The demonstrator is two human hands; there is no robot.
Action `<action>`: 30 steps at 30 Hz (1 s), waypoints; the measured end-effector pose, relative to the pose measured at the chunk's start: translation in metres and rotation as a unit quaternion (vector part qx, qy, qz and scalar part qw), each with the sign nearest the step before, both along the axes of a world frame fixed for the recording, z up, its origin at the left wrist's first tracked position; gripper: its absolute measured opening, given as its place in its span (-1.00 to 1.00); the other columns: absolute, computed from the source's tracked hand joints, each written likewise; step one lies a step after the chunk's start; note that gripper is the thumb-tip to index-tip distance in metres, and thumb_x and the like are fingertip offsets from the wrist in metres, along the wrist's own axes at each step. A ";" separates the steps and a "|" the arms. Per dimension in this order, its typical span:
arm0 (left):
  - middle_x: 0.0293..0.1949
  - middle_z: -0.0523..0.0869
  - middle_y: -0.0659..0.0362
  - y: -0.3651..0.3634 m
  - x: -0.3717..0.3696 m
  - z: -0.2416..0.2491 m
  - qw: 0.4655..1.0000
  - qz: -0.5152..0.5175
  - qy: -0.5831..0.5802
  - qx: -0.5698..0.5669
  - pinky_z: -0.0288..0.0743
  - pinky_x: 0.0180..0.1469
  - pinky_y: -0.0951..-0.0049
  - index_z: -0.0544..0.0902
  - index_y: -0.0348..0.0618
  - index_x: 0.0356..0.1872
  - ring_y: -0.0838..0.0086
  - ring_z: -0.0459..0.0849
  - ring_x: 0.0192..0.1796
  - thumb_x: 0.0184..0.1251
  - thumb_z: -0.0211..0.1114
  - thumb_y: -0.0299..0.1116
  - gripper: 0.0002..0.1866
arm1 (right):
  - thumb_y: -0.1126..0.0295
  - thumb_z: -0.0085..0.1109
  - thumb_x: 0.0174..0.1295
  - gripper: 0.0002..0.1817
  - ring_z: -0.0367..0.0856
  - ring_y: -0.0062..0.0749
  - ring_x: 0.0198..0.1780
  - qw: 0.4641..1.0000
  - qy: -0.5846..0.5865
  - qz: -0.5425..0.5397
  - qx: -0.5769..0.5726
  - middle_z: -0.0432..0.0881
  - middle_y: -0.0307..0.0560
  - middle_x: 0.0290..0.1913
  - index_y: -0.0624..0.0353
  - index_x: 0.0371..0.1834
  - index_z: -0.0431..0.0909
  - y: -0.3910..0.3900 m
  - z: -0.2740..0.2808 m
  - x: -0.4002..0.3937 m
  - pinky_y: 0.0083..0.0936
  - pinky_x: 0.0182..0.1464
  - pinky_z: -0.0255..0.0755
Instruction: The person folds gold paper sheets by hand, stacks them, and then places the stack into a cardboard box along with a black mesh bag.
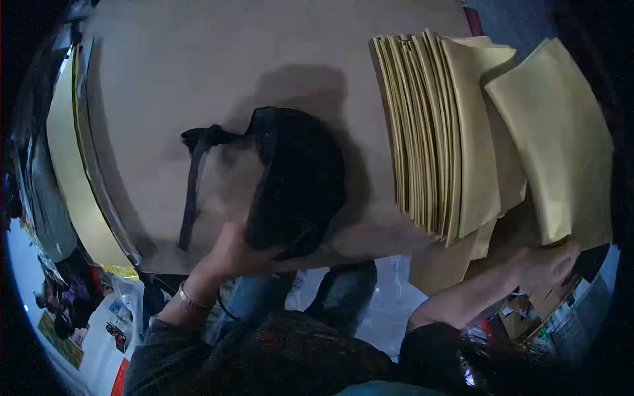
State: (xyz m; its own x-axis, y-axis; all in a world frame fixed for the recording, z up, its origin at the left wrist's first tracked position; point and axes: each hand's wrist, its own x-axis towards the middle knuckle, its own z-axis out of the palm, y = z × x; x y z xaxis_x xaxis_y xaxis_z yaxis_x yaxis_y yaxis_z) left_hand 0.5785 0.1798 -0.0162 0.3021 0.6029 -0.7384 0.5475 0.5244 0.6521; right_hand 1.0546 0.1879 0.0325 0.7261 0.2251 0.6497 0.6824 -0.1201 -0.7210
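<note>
A black cloth item, rounded at the top and with a long thin strap trailing off its left side, is raised over the brown table. My left hand, a bracelet at its wrist, grips it by the lower left edge; part of the fingers is hidden behind the cloth. On the right, my right hand is at the lower edge of a yellow-brown paper piece, its fingers blurred. Whether it pinches the paper I cannot tell. Beside that piece lies a fanned stack of folded yellow-brown paper.
The brown tabletop spans the view, its near edge in front of my legs. Along its left side stands a curved yellow strip with dark material outside it. Cluttered items and a white bag are at the lower left; cartons sit at the lower right.
</note>
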 end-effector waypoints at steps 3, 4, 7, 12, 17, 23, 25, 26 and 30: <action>0.02 0.67 -0.11 -0.005 0.000 0.006 0.998 -0.022 0.024 0.048 0.57 0.07 0.27 0.52 -0.26 0.13 0.19 0.68 0.06 0.05 0.51 -0.36 -0.42 | 0.25 0.10 0.37 -0.62 0.60 -0.22 -0.05 0.991 -0.032 -0.062 -0.115 0.62 0.14 -0.03 0.45 -0.06 0.56 -0.021 0.006 -0.001 -0.34 -0.01 0.55; 0.02 0.68 -0.10 -0.004 0.008 0.013 0.998 -0.009 0.047 0.039 0.57 0.08 0.27 0.54 -0.26 0.11 0.20 0.68 0.08 0.05 0.51 -0.37 -0.44 | 0.28 0.12 0.36 -0.66 0.60 -0.24 -0.10 0.994 0.058 -0.075 -0.053 0.62 0.09 -0.05 0.41 -0.06 0.55 -0.017 0.012 -0.012 -0.34 -0.01 0.56; 0.03 0.69 -0.09 -0.005 0.009 0.018 0.997 0.015 0.066 0.041 0.55 0.10 0.29 0.56 -0.26 0.10 0.24 0.67 0.10 0.05 0.51 -0.38 -0.46 | 0.23 0.10 0.39 -0.63 0.58 -0.25 -0.10 0.986 0.104 -0.100 -0.085 0.62 0.13 -0.07 0.43 -0.08 0.54 -0.022 0.041 -0.026 -0.35 -0.02 0.53; 0.03 0.70 -0.06 -0.013 0.003 0.002 0.997 0.028 0.070 0.007 0.52 0.16 0.30 0.55 -0.25 0.13 0.24 0.65 0.13 0.04 0.52 -0.38 -0.43 | 0.34 0.04 0.43 -0.72 0.50 -0.40 -0.13 0.981 0.068 -0.067 -0.167 0.59 0.04 -0.15 0.43 -0.14 0.52 -0.054 0.049 -0.001 -0.47 -0.02 0.43; 0.01 0.70 -0.06 -0.038 -0.012 -0.039 0.995 0.053 0.049 0.066 0.50 0.17 0.28 0.50 -0.25 0.19 0.16 0.65 0.11 -0.01 0.57 -0.26 -0.30 | 0.28 0.06 0.44 -0.68 0.48 -0.48 -0.19 0.979 0.162 -0.039 -0.119 0.59 -0.05 -0.22 0.42 -0.16 0.51 -0.077 0.093 0.006 -0.49 -0.09 0.42; 0.27 0.44 -0.22 -0.046 -0.005 0.057 0.977 0.022 0.199 0.077 0.36 0.31 0.15 0.36 -0.24 0.31 0.04 0.44 0.31 0.09 0.50 -0.18 -0.22 | 0.24 0.05 0.45 -0.65 0.48 -0.48 -0.26 0.979 0.124 -0.065 -0.151 0.59 -0.08 -0.27 0.43 -0.18 0.52 -0.154 0.142 0.055 -0.49 -0.15 0.44; 0.33 0.31 -0.23 -0.093 -0.050 0.073 0.973 0.107 0.123 0.165 0.29 0.34 0.12 0.31 -0.25 0.34 0.01 0.34 0.36 0.23 0.38 -0.10 -0.26 | 0.24 0.05 0.45 -0.65 0.49 -0.48 -0.26 0.976 0.115 -0.093 -0.162 0.59 -0.07 -0.28 0.43 -0.19 0.52 -0.183 0.162 0.072 -0.49 -0.16 0.44; 0.32 0.32 -0.22 -0.128 -0.076 0.091 0.970 0.119 0.129 0.165 0.29 0.33 0.12 0.31 -0.25 0.34 0.02 0.34 0.35 0.23 0.37 -0.10 -0.26 | 0.24 0.05 0.44 -0.64 0.49 -0.47 -0.26 0.972 0.105 -0.112 -0.178 0.60 -0.07 -0.28 0.43 -0.19 0.52 -0.198 0.173 0.081 -0.49 -0.16 0.44; 0.30 0.34 -0.20 -0.289 -0.146 0.177 0.953 0.027 0.295 -0.059 0.31 0.31 0.15 0.32 -0.26 0.33 0.05 0.37 0.33 0.26 0.34 -0.11 -0.30 | 0.22 0.05 0.44 -0.62 0.52 -0.45 -0.25 0.965 0.061 -0.183 -0.176 0.62 -0.03 -0.28 0.45 -0.22 0.53 -0.256 0.213 0.125 -0.48 -0.17 0.45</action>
State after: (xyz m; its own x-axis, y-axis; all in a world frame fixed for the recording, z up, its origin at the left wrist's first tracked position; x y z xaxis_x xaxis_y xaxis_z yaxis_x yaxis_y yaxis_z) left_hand 0.4327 -0.1091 0.1604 -0.2157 0.5088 -0.8334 0.7710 0.6125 0.1744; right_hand 1.1794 -0.0679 0.2452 0.8646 0.1294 0.4855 0.4608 -0.5894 -0.6635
